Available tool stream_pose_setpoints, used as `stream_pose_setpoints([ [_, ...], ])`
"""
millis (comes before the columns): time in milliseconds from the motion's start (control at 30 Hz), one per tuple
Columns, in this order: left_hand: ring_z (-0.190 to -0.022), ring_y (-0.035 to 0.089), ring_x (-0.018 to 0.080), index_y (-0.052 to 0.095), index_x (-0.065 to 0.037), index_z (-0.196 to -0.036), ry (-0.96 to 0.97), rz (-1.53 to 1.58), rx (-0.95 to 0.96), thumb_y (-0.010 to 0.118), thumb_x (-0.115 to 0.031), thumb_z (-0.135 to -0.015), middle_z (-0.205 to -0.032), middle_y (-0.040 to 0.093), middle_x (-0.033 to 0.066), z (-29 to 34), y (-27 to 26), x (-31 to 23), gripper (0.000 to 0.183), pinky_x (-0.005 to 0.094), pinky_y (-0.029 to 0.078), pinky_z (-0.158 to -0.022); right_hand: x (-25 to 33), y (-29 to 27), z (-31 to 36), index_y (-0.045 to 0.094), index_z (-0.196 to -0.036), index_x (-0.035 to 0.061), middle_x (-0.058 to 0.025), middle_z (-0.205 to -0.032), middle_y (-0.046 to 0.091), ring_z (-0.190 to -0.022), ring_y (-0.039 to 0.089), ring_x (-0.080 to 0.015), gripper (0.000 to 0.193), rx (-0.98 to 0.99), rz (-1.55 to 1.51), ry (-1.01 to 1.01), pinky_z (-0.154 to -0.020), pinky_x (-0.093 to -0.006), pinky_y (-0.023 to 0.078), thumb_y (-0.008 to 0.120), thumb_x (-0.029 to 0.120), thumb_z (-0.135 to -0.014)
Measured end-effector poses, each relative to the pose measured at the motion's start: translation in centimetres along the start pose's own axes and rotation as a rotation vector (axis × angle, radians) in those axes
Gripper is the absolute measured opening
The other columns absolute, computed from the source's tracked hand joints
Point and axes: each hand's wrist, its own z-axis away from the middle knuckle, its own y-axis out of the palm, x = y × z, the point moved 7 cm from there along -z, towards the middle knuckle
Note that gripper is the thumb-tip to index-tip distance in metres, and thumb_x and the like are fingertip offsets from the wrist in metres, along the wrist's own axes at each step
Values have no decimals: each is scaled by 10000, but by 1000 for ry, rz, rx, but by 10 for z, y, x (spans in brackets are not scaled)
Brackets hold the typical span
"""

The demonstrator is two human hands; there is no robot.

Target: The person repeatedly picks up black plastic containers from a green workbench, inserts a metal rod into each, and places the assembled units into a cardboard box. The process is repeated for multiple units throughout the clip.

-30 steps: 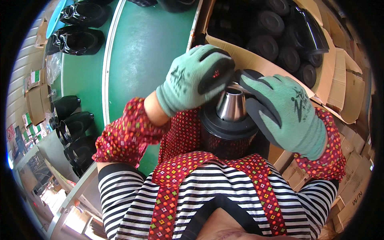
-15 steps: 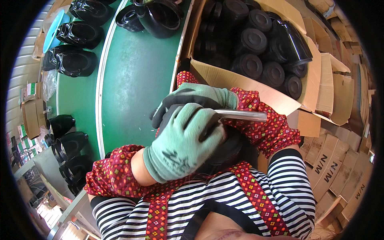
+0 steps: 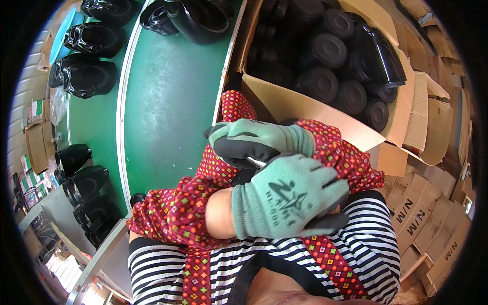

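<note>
Both my hands wear green gloves with black palms, and they meet over my lap. My left hand (image 3: 290,198) lies nearer me, back up, with its fingers bent over a black plastic part (image 3: 241,177). Most of that part is hidden under the glove and sleeve. Just beyond it, my right hand (image 3: 259,141) is closed, thumb side toward me. A short bit of a silver metal rod (image 3: 255,161) shows at its fingers; the rest is covered by the gloves.
A green work table (image 3: 173,112) with a white strip stands ahead. Glossy black hollow plastic parts (image 3: 90,79) line its left side, and more (image 3: 198,20) sit at its far end. An open cardboard box (image 3: 305,109) of round-ended black parts (image 3: 330,50) stands right, beside stacked cartons (image 3: 412,213).
My left hand has moved right and toward me, turning its back up. It now covers most of the silver rod that stuck out to the right. My right hand has come slightly nearer.
</note>
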Motion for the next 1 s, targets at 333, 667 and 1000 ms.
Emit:
stream_pose_setpoints([
  [333, -879, 691, 322, 753, -101, -942, 363, 325, -225, 731, -356, -829, -960, 708, 76, 70, -33, -4, 280, 494, 565, -851, 39, -10, 33, 625, -1322, -25, -187, -1249, 660, -1157, 647, -393, 485, -8, 878, 295, -1054, -552, 509, 762, 144, -888],
  [667, -851, 680, 339, 662, -26, -1337, -113, -520, -418, 727, -40, -851, -984, 690, 123, 89, -87, 36, 491, 440, 539, -740, 95, -21, 66, 588, -1482, 32, -223, -1501, 559, -1451, 473, -387, 714, -344, 272, 667, -1226, -502, 335, 719, 468, -932],
  [1000, -1099, 560, 413, 520, -82, -1484, -724, -681, -293, 724, -121, -825, -1161, 599, 189, 209, -25, 165, 691, 524, 460, -995, 122, 30, 60, 698, -1192, 3, -164, -1228, 703, -1186, 641, -377, 572, -392, 584, 507, -1115, -533, 446, 908, 340, -780],
])
